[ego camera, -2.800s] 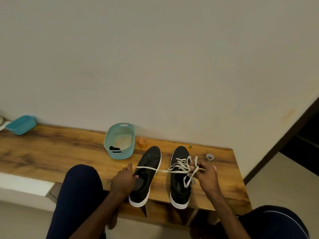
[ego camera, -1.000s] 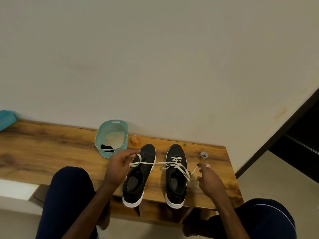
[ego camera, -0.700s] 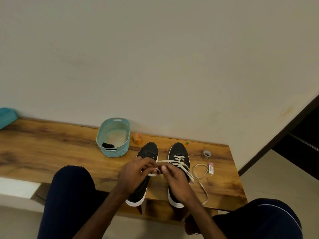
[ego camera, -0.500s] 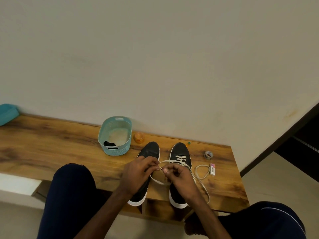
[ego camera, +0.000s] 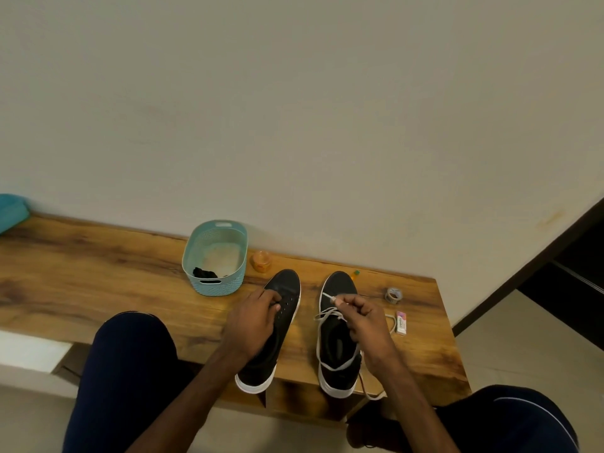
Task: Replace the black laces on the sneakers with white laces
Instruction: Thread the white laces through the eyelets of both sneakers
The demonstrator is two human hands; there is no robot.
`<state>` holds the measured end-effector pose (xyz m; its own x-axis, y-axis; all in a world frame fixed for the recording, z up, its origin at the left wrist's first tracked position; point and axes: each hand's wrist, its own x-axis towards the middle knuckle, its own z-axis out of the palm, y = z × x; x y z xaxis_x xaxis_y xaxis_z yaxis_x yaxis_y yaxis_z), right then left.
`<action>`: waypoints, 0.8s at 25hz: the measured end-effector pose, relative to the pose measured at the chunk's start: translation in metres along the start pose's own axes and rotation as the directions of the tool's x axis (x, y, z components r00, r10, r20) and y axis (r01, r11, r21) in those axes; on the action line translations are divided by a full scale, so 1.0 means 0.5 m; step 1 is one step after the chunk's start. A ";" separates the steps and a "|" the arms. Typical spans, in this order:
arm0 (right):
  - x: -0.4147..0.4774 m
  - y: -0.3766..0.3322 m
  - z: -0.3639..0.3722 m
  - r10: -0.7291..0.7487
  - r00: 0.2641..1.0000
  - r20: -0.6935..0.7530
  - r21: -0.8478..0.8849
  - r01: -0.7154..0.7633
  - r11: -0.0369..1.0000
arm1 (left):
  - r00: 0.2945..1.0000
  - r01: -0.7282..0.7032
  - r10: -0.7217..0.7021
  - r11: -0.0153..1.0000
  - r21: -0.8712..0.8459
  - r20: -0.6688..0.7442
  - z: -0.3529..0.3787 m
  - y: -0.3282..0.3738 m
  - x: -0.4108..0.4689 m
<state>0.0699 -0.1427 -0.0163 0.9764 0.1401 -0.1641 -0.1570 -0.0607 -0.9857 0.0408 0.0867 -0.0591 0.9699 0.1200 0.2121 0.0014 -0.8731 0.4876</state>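
Two black sneakers with white soles stand side by side on the wooden bench (ego camera: 98,282), toes toward the wall. The left sneaker (ego camera: 281,289) shows bare eyelets, and my left hand (ego camera: 253,322) grips its upper at the eyelets. My right hand (ego camera: 366,325) is over the right sneaker (ego camera: 336,348) and pinches the tip of a white lace (ego camera: 330,313). That lace loops loosely over the right sneaker, and one end trails off the bench's front edge. A black lace (ego camera: 204,273) lies in the teal basket (ego camera: 196,256).
An orange lidded jar (ego camera: 261,261) stands behind the left sneaker. A small tape roll (ego camera: 394,295) and a pink-and-white eraser (ego camera: 401,323) lie right of the sneakers. A teal tray (ego camera: 11,212) sits at the bench's far left. My knees flank the bench front.
My hands, which met between the sneakers half a second ago, have parted. The left one now grips the left sneaker. The right one has lifted a lace tip over the right sneaker.
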 end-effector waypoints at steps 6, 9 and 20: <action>0.050 0.025 -0.010 -0.024 0.997 -0.068 -0.075 0.019 0.997 | 0.983 0.127 -0.128 0.992 0.018 0.128 0.041 -0.057 0.051; 0.083 0.050 0.032 -0.037 0.999 -0.013 -0.173 0.034 0.984 | 0.975 0.149 -0.148 0.989 0.008 0.167 0.063 -0.069 0.072; 0.231 0.160 0.132 0.083 0.993 0.089 -0.538 -0.022 0.843 | 0.943 0.176 -0.161 0.984 -0.024 0.292 0.115 -0.079 0.140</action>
<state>0.1603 -0.0662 -0.1166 0.9429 0.2221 -0.2483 -0.0745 -0.5859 -0.8069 0.1227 0.1022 -0.1123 0.9853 0.1157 -0.1258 0.1657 -0.8266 0.5378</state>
